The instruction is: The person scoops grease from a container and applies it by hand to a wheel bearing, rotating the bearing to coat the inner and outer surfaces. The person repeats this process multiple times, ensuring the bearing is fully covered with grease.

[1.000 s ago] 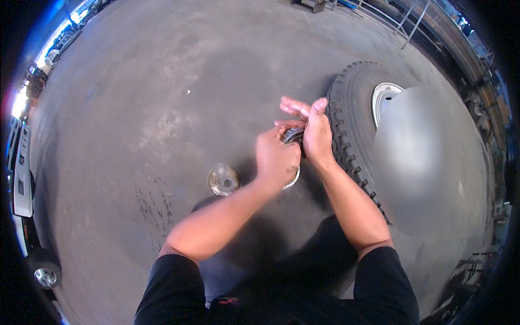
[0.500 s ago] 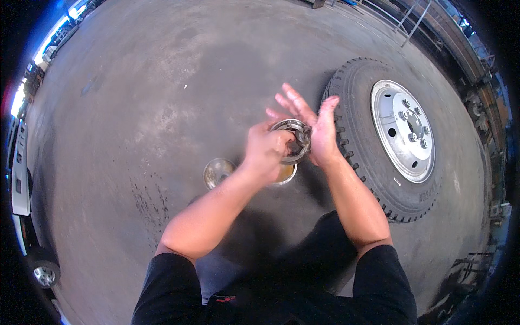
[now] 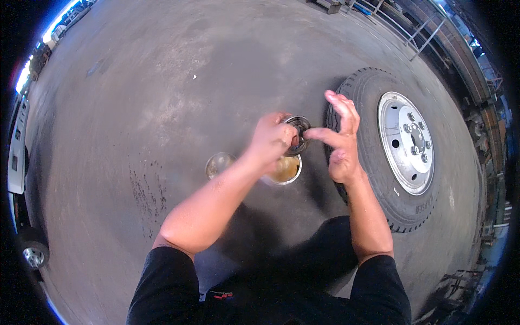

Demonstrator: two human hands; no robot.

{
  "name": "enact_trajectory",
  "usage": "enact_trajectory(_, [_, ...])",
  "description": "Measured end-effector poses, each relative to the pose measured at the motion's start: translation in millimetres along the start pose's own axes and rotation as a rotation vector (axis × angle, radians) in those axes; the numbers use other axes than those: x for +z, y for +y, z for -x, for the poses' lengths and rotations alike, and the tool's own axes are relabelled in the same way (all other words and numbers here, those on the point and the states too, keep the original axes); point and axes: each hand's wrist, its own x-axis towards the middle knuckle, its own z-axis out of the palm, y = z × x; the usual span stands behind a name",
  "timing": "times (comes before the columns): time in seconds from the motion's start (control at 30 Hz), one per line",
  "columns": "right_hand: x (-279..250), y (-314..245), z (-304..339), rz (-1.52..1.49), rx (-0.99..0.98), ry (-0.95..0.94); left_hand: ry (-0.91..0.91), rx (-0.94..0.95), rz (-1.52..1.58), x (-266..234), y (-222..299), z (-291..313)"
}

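Observation:
A round metal bearing [image 3: 298, 145], dark and greasy inside, is held up in front of me. My left hand [image 3: 272, 140] wraps round its left side, with fingers hooked into the middle hole. Beside its right edge, my right hand [image 3: 342, 142] is open with fingers spread; one outstretched digit reaches the bearing's rim, and whether it touches cannot be told. Beneath the bearing on the floor stands an open round tin [image 3: 286, 171] with yellow-brown grease inside. Left of that lies a round lid [image 3: 219, 164], partly hidden behind my left forearm.
A large truck wheel [image 3: 362, 127] with a black tyre and silver rim lies on the concrete floor [image 3: 146, 92] at right. Metal railings [image 3: 428, 38] stand far right. A vehicle with a white side [image 3: 19, 146] and a wheel is at the left edge.
My right hand has pulled away to the right from the bearing and turned, fingers spreading. My left hand still grips the bearing, which has tilted and shifted slightly.

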Motion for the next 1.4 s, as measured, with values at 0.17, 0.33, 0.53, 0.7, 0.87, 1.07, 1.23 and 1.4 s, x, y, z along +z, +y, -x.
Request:
enact_trajectory(0.17, [4, -3, 0, 0.282, -0.11, -0.173, -0.109, -0.042, -0.189, 3, 9, 7])
enact_trajectory(0.33, [8, -4, 2, 0.232, -0.085, -0.195, -0.004, 0.004, -0.078, 1, 7, 4])
enact_trajectory(0.53, [6, -7, 14, -0.103, -0.012, 0.078, 0.168, -0.274, 0.45, 4, -2, -1])
enact_trajectory(0.7, [15, 2, 13, -0.23, -0.094, 0.051, 0.124, -0.482, 0.452, 18, 15, 13])
enact_trajectory(0.87, [19, 17, 24, -0.133, -0.177, 0.009, -0.057, -0.548, 0.574, 9, 20, 15])
enact_trajectory(1.07, [16, 28, 36, 0.007, -0.153, 0.032, 0.014, -0.364, 0.349, 14, 33, 23])
enact_trajectory(1.23, [43, -13, 3, -0.761, 0.461, 0.45, 0.27, -0.196, 0.526, 23, 7, 15])
enact_trajectory(1.4, [62, -20, -13, -0.867, 0.428, 0.655, 0.337, 0.087, 0.277, 46, -7, 25])
